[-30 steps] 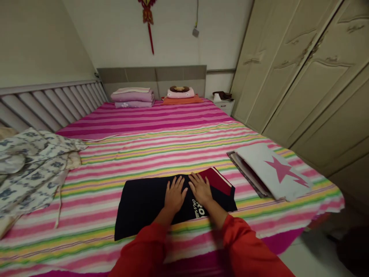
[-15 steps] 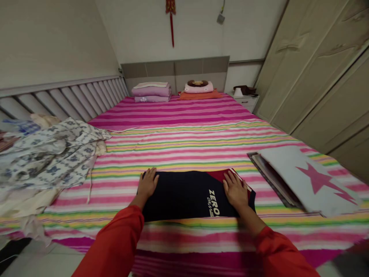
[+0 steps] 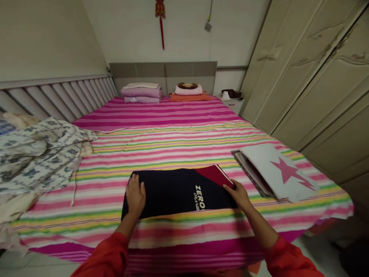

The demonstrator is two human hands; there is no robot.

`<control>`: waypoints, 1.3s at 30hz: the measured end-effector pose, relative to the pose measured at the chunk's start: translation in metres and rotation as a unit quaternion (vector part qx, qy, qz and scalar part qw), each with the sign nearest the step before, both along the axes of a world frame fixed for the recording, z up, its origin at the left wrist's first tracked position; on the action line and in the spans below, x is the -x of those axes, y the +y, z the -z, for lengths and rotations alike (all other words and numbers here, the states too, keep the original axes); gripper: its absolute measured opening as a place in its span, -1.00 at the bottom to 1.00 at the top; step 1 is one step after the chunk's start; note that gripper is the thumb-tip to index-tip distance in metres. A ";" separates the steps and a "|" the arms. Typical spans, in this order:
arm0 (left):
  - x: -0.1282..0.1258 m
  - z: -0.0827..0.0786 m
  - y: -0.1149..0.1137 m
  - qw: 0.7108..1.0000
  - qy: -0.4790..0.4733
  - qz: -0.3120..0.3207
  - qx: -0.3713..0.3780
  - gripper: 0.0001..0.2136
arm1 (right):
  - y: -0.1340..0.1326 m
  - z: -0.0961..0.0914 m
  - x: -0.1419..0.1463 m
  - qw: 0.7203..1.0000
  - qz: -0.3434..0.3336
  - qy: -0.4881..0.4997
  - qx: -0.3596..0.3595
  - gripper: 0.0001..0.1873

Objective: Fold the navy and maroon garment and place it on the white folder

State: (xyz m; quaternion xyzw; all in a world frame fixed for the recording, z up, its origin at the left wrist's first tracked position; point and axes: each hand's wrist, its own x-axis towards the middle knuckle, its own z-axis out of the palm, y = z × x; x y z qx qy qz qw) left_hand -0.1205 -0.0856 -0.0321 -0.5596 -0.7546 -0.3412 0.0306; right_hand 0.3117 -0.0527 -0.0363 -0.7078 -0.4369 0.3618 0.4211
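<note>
Striped in pink, yellow and green, the bed sheet (image 3: 178, 148) fills most of what we see, with a plain wall and a grey headboard (image 3: 163, 73) at its far end. We take the folded dark garment (image 3: 178, 190) as our landmark: it lies flat near the sheet's near edge, navy with a maroon corner and white lettering that reads ZERO.

Our left hand (image 3: 135, 195) rests palm down on the garment's left end, fingers spread and flat, gripping nothing. Our right hand (image 3: 240, 194) is at the garment's right edge, just below the maroon corner; the fingers touch the cloth there, but we cannot tell whether they pinch it or only press on it. Both sleeves are red.

To the right of the garment, apart from it, lies a white folded piece with a pink star (image 3: 276, 173), on top of a thin stack. Well to the garment's left sits a crumpled heap of blue-flowered cloth (image 3: 40, 154). Far beyond the garment, against the headboard, are folded lilac bedding (image 3: 141, 94) and an orange pillow (image 3: 190, 97). A cream wardrobe (image 3: 311, 77) stands beyond the garment's right side.
</note>
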 end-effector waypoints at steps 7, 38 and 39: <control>-0.170 0.007 0.015 0.913 -0.309 0.267 0.010 -0.57 | 0.001 -0.027 0.011 0.966 -0.031 0.219 0.131 -0.66; -0.126 -0.037 0.037 0.527 -0.820 0.159 0.156 -0.38 | -0.044 -0.034 0.193 0.931 -0.311 -0.131 -0.137 -0.12; -0.122 -0.035 0.038 0.574 -0.786 0.158 0.167 -0.41 | -0.046 -0.033 0.193 0.927 -0.324 -0.129 -0.140 -0.12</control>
